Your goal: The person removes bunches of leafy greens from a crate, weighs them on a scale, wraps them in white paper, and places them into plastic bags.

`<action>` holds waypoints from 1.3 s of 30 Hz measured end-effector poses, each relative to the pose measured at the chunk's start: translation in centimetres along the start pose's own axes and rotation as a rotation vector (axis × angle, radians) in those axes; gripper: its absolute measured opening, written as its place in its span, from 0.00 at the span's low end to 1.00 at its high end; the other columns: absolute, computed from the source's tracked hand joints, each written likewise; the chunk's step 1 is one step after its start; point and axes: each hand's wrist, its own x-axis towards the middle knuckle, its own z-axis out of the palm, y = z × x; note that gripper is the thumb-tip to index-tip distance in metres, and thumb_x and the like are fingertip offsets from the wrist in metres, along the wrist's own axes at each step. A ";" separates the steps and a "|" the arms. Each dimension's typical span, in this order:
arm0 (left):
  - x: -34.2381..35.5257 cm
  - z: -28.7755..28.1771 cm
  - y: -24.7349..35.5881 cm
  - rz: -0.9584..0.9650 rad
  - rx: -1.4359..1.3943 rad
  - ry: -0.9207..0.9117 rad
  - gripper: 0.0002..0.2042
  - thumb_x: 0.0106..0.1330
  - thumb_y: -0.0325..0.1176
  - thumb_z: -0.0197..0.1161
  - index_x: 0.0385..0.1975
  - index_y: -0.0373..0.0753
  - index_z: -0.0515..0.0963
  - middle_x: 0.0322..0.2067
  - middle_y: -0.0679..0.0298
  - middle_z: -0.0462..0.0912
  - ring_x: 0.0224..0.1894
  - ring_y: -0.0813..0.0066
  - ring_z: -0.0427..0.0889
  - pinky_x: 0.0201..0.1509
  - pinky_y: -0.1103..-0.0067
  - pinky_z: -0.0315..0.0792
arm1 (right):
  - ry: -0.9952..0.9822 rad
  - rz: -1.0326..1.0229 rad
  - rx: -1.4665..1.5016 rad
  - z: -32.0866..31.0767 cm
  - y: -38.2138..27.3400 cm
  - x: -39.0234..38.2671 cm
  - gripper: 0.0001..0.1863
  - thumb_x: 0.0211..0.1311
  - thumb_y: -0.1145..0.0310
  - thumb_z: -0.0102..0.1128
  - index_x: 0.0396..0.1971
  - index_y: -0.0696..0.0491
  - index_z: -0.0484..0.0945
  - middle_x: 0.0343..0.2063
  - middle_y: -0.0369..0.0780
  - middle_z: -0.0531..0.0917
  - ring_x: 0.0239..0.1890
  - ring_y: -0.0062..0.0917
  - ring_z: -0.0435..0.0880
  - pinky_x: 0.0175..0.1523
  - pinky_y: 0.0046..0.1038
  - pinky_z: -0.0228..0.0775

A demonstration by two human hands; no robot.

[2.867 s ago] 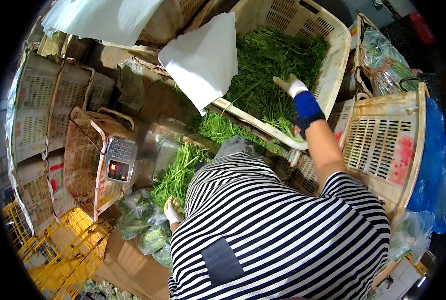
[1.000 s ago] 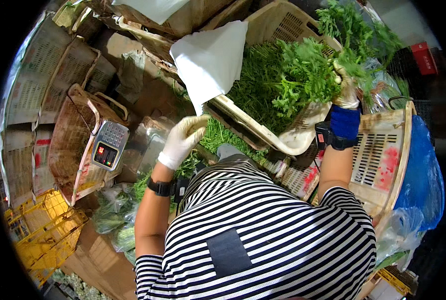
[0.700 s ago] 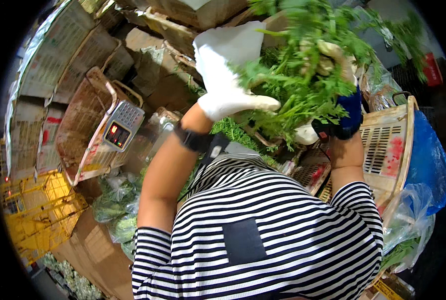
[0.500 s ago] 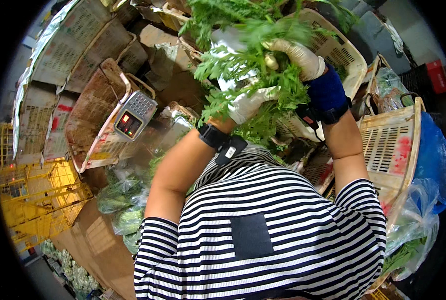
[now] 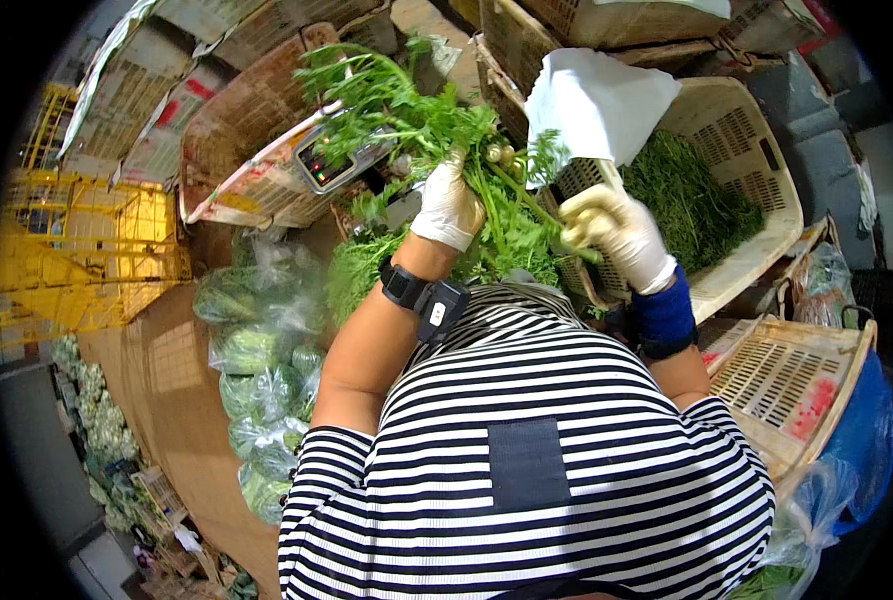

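Note:
My left hand, in a white glove, is closed around a bunch of feathery leafy greens. The leaves spread up and to the left, with pale round stem ends beside the fingers. My right hand, also gloved, has its fingers curled at the end of a green stalk that slants down right from the bunch. The exact grip of the right fingertips is partly hidden. More greens lie below the left hand, near my striped shirt.
A cream crate at the right holds fine green leaves, with a white sheet over its left end. A scale with a lit display stands behind the leaves. Bagged vegetables lie at left, near a yellow metal frame.
The bunch has moved left and lower with my left hand. My right hand has come away from the bunch's middle to a stalk end. The view has shifted, showing more of the crate.

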 end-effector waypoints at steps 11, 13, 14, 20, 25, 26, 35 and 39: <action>-2.3 -5.5 3.0 0.204 0.079 0.413 0.17 0.62 0.45 0.54 0.42 0.38 0.70 0.39 0.57 0.75 0.42 0.61 0.74 0.48 0.63 0.70 | -0.081 -0.138 -0.465 4.2 7.3 8.7 0.14 0.53 0.58 0.58 0.33 0.53 0.74 0.23 0.39 0.75 0.25 0.25 0.74 0.31 0.27 0.66; -3.3 -6.7 3.7 0.211 0.035 0.401 0.17 0.62 0.43 0.53 0.45 0.37 0.68 0.44 0.56 0.73 0.47 0.61 0.72 0.50 0.62 0.69 | -0.176 0.205 -0.027 3.2 7.4 8.7 0.14 0.58 0.58 0.55 0.34 0.54 0.74 0.20 0.31 0.72 0.18 0.12 0.67 0.22 0.18 0.60; -3.7 -7.5 3.8 0.215 0.044 0.434 0.17 0.62 0.43 0.53 0.45 0.37 0.68 0.44 0.57 0.73 0.47 0.61 0.72 0.50 0.62 0.69 | -0.203 0.253 0.120 3.0 7.5 8.8 0.14 0.60 0.58 0.53 0.34 0.54 0.74 0.20 0.28 0.71 0.17 0.10 0.65 0.20 0.16 0.57; -4.8 -11.4 3.6 0.297 0.081 0.767 0.14 0.63 0.40 0.53 0.42 0.38 0.70 0.42 0.62 0.75 0.44 0.65 0.73 0.50 0.68 0.70 | -0.056 0.083 -0.416 4.5 8.3 9.1 0.12 0.62 0.63 0.50 0.40 0.53 0.76 0.17 0.31 0.73 0.17 0.12 0.67 0.23 0.16 0.60; -6.0 -14.1 5.5 0.357 -0.121 0.614 0.08 0.58 0.33 0.52 0.34 0.40 0.73 0.34 0.62 0.77 0.39 0.66 0.75 0.47 0.68 0.69 | -0.037 0.032 -0.315 3.8 7.5 10.7 0.13 0.63 0.65 0.49 0.45 0.51 0.74 0.18 0.28 0.72 0.17 0.09 0.64 0.22 0.14 0.58; -6.1 -14.9 5.9 0.397 -0.139 0.611 0.07 0.58 0.33 0.52 0.33 0.40 0.73 0.33 0.63 0.77 0.38 0.66 0.75 0.46 0.68 0.70 | -0.019 0.014 -0.264 3.3 7.7 11.0 0.13 0.63 0.65 0.49 0.46 0.51 0.74 0.19 0.27 0.71 0.17 0.08 0.64 0.22 0.13 0.57; -6.8 -28.4 1.5 -0.181 -0.229 1.716 0.34 0.57 0.56 0.53 0.58 0.38 0.58 0.58 0.52 0.59 0.58 0.56 0.61 0.60 0.61 0.55 | -0.099 0.247 -0.165 -2.1 9.9 12.5 0.13 0.63 0.68 0.48 0.43 0.58 0.72 0.24 0.33 0.75 0.24 0.12 0.69 0.30 0.14 0.62; -9.8 -35.1 -2.4 -0.052 -0.256 1.497 0.36 0.57 0.56 0.51 0.61 0.39 0.53 0.61 0.52 0.53 0.61 0.50 0.55 0.61 0.59 0.50 | -0.125 0.281 -0.189 -4.3 11.2 11.8 0.13 0.63 0.70 0.46 0.44 0.59 0.72 0.25 0.34 0.76 0.26 0.13 0.70 0.35 0.15 0.64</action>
